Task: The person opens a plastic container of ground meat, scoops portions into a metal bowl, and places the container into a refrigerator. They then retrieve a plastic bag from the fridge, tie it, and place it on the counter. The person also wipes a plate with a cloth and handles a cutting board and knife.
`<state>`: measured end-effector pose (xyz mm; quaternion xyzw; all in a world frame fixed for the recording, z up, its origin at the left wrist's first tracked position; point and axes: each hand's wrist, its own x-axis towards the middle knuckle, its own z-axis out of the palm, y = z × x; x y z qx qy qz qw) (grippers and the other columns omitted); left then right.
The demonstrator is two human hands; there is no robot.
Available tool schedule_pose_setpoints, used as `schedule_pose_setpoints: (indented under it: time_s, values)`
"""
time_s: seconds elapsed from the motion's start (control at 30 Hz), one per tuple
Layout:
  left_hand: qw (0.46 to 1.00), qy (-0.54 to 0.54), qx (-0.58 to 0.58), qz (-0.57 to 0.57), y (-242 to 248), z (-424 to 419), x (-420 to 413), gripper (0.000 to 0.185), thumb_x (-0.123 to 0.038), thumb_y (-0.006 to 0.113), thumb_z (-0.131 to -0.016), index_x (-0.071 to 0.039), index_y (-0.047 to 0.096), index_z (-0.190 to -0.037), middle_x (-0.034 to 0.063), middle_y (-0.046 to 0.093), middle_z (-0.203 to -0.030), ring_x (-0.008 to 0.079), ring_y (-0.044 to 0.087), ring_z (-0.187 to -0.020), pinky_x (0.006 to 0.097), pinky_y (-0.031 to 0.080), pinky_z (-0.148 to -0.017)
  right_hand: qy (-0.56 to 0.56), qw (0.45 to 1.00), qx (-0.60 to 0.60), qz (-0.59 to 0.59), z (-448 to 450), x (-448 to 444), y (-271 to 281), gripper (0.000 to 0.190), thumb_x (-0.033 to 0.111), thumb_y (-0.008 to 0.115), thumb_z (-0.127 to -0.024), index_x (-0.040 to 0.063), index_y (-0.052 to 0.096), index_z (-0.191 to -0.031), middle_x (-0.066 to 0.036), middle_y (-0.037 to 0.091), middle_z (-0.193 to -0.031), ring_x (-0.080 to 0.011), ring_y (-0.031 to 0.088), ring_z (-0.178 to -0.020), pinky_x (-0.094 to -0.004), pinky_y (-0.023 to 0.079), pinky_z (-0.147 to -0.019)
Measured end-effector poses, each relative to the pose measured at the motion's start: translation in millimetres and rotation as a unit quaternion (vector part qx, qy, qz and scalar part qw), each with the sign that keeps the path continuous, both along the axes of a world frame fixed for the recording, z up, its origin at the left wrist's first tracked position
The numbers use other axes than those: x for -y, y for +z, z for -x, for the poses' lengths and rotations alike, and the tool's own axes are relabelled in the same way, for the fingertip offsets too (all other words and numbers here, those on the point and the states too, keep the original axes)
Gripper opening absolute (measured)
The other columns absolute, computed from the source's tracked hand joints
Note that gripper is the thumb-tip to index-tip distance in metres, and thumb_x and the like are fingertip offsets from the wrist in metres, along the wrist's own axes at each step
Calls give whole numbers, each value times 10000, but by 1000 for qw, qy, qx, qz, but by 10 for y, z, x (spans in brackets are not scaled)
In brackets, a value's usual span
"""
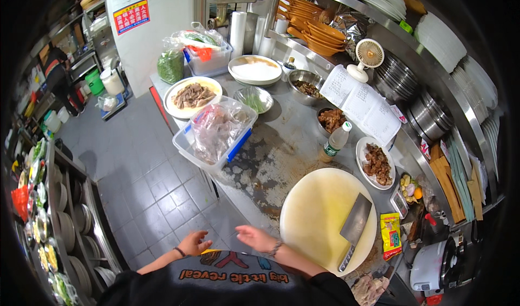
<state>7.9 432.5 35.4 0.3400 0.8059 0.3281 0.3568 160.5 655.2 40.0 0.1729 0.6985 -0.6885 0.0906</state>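
My left hand hovers over the tiled floor in front of my torso, with nothing in it and its fingers loosely curled. Beside the near edge of the steel worktable, my right hand is also bare, fingers apart. To its right lies a thick round cutting board. A cleaver rests flat on the board, its handle towards me. Beyond my hands stands a clear plastic box with blue clips, holding bagged food. A plastic bottle with a white cap stands behind the board.
Plates of meat and brown meat pieces sit around the table. A yellow packet, a small scale and a rice cooker are at right. Shelves of plates line the left. A person stands far left.
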Motion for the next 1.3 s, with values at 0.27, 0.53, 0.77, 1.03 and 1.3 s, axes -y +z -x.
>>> schedule_pose_setpoints:
  time_s: [0.27, 0.53, 0.77, 1.03, 1.3]
  values:
    - [940, 84, 329, -18, -501, 804, 1029, 569, -296, 518, -869, -17, 294, -1310, 158, 457, -1222, 230, 458, -1122, 307, 358, -937, 304, 952, 20, -2, 1238, 776, -895, 527, 397, 397, -910, 13, 379, -1270, -120, 450, -1245, -179, 396, -1163, -294, 314, -967]
    - [972, 175, 157, 15, -165, 1956, 2178, 576, -365, 551, -833, 21, 407, -1235, 219, 493, -1176, 274, 461, -1130, 329, 375, -923, 388, 919, 68, 35, 2800, 1815, -839, 543, 439, 444, -877, 5, 462, -1202, -83, 503, -1180, -153, 430, -1111, -282, 316, -954]
    - [947, 308, 78, 36, -169, 2797, 2823, 529, -364, 561, -810, -17, 450, -1194, 171, 519, -1148, 283, 493, -1080, 369, 406, -901, 453, 890, 40, 27, 4071, 2223, -512, 379, 287, 417, -921, 5, 498, -1160, -32, 554, -1070, -100, 481, -1002, -255, 368, -889]
    - [787, 520, 132, 305, -558, 3450, 3769, 501, -382, 550, -753, -151, 500, -1195, 115, 507, -1199, 279, 459, -1130, 403, 384, -924, 458, 879, 121, -43, 6232, 2120, -943, 388, 326, 461, -898, 6, 504, -1114, -78, 566, -1025, -162, 529, -938, -287, 419, -823]
    - [550, 759, 215, 273, -1111, 3107, 3814, 392, -372, 582, -732, -82, 602, -996, 139, 608, -1004, 292, 561, -964, 368, 439, -835, 503, 826, 136, -215, 8512, 2112, -500, 355, 323, 538, -852, 89, 482, -1113, -14, 534, -900, -141, 569, -686, -258, 439, -509]
